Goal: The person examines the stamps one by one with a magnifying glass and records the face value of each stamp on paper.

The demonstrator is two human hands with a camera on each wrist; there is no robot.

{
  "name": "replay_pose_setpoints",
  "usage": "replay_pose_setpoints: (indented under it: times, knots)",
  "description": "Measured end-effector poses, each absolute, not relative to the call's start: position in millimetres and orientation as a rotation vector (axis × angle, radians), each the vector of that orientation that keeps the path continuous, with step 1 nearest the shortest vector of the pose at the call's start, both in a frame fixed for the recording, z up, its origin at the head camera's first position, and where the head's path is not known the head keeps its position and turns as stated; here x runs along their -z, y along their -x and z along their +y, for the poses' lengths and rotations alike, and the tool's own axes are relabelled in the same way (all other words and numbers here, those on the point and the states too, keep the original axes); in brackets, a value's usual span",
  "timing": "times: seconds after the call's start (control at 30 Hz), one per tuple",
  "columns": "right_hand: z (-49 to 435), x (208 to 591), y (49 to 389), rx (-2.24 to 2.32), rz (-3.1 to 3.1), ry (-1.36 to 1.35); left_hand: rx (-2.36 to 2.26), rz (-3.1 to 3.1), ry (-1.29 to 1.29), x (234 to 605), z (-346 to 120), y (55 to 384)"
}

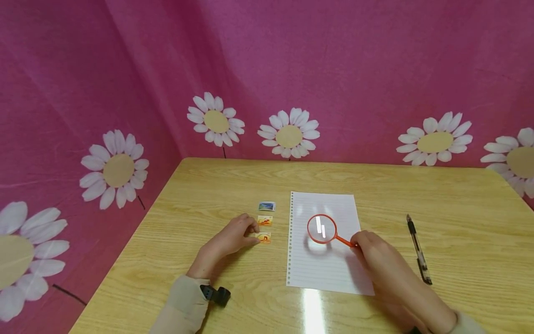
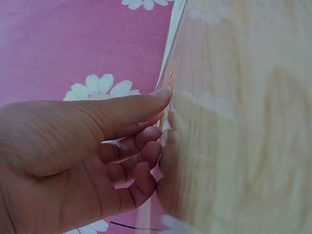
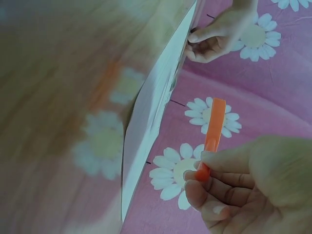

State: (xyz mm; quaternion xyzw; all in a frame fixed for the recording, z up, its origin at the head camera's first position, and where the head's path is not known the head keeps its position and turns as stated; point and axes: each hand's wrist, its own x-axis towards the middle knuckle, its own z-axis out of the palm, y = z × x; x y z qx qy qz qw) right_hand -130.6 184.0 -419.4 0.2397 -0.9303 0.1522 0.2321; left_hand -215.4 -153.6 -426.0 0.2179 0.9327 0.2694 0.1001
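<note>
Three small postage stamps lie in a column on the table: a blue stamp [image 1: 267,206] at the back, an orange-and-yellow stamp [image 1: 265,220] in the middle and a yellow stamp [image 1: 263,238] nearest me. My left hand [image 1: 233,236] rests beside them, thumb and index fingertips at the left edge of the yellow stamp, which lies flat. In the left wrist view the other fingers of the left hand [image 2: 97,146] bend loosely. My right hand [image 1: 381,260] grips the handle of a red magnifying glass [image 1: 337,237]. Its round lens hovers over a lined sheet of paper [image 1: 333,273] and shows bright reflections.
A black-capped clear pen [image 1: 418,250] lies on the wooden table [image 1: 467,208] to the right of the paper. Pink fabric with daisies [image 1: 333,69] hangs behind the table and along its left side.
</note>
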Motion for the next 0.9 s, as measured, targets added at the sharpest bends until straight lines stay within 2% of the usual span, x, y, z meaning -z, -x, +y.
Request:
replay_pose_setpoints:
  times: [0.9]
  knots:
    - [160, 422, 136, -0.417, -2.468, -0.736, -0.804, 2.746, -0.618, 430, -155, 218]
